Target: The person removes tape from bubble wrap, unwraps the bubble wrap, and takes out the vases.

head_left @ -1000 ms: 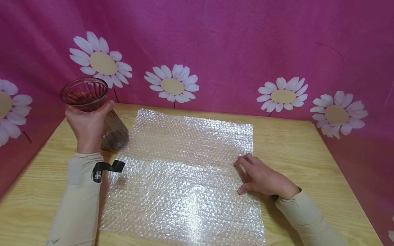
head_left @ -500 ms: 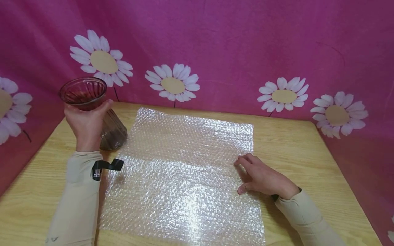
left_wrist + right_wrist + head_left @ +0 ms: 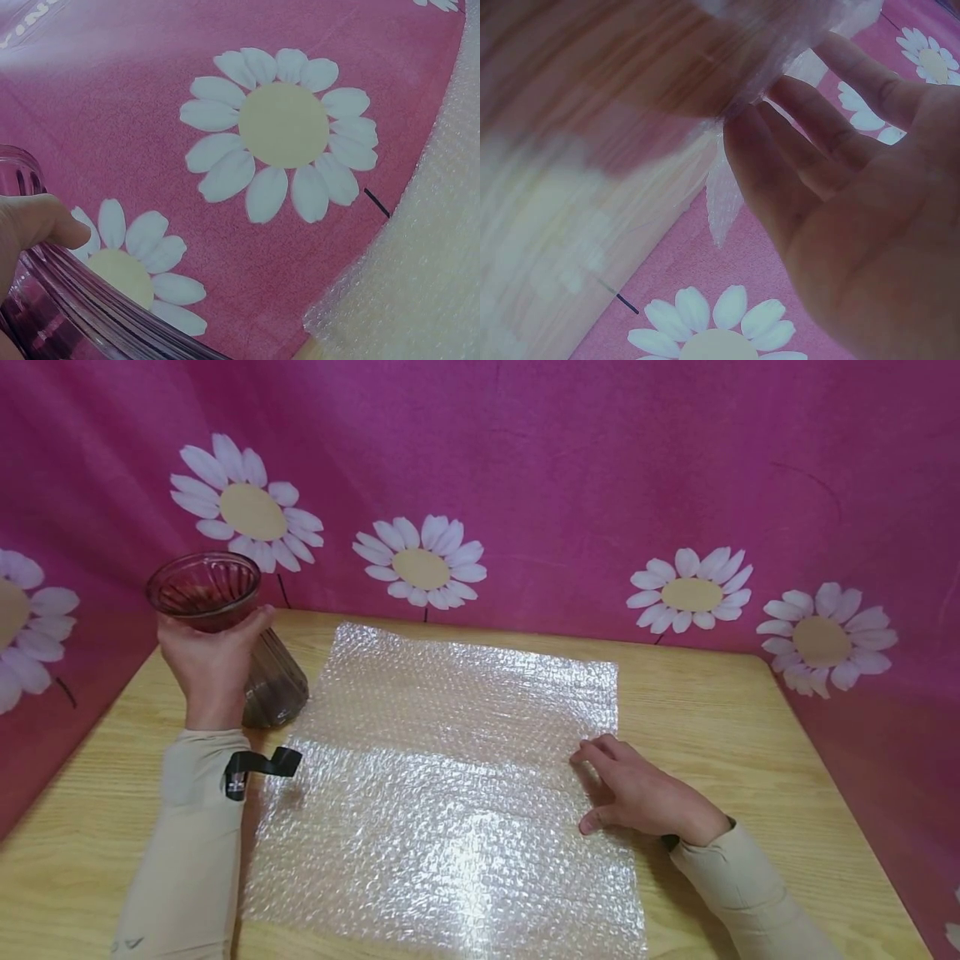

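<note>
A tinted, ribbed glass vase (image 3: 276, 681) leans toward the left at the back left of the table. My left hand (image 3: 212, 664) grips it below its flared rim, thumb along the near right side. In the left wrist view, the thumb (image 3: 49, 221) lies across the ribbed glass. A clear sheet of bubble wrap (image 3: 442, 777) lies spread flat across the middle of the table. My right hand (image 3: 645, 793) rests on its right edge with the fingers spread. The right wrist view shows the fingertips (image 3: 742, 127) touching the wrap.
The wooden table (image 3: 720, 718) extends to both sides of the wrap. Behind it hangs a magenta cloth (image 3: 540, 460) printed with white daisies, which also closes off the left and right sides. A black strap (image 3: 262, 764) sticks out from the left wrist.
The vase tilts very slightly in the left hand while staying in place. The right hand and the bubble wrap have not visibly moved.
</note>
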Motion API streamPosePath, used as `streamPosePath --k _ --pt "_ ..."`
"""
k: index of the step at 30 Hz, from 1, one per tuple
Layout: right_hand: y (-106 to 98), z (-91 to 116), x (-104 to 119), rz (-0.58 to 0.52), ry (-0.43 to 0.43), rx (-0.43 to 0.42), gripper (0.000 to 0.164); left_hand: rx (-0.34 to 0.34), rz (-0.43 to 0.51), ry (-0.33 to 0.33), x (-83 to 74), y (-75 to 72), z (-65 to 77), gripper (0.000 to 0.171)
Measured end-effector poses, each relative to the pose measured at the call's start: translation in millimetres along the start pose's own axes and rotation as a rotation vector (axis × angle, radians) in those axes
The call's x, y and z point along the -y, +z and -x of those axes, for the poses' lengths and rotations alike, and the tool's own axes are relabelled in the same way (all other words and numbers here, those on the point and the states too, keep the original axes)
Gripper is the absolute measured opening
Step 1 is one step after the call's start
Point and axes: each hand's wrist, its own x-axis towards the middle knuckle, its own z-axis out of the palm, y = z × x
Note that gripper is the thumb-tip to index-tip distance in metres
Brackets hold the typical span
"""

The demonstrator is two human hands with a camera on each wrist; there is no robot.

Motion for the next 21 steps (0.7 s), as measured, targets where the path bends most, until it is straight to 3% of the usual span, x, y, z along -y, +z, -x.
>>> streamPosePath --k 7,21 --pt "-0.3 -0.2 1.1 -0.013 0.016 0.007 0.081 -0.003 0.040 -0.040 -2.4 -1.1 0.8 0.083" --pt "-0.3 0.4 1.2 0.001 0.001 -0.005 0.083 0.017 -0.050 -0.018 -1.8 -3.1 -0.4 0.085"
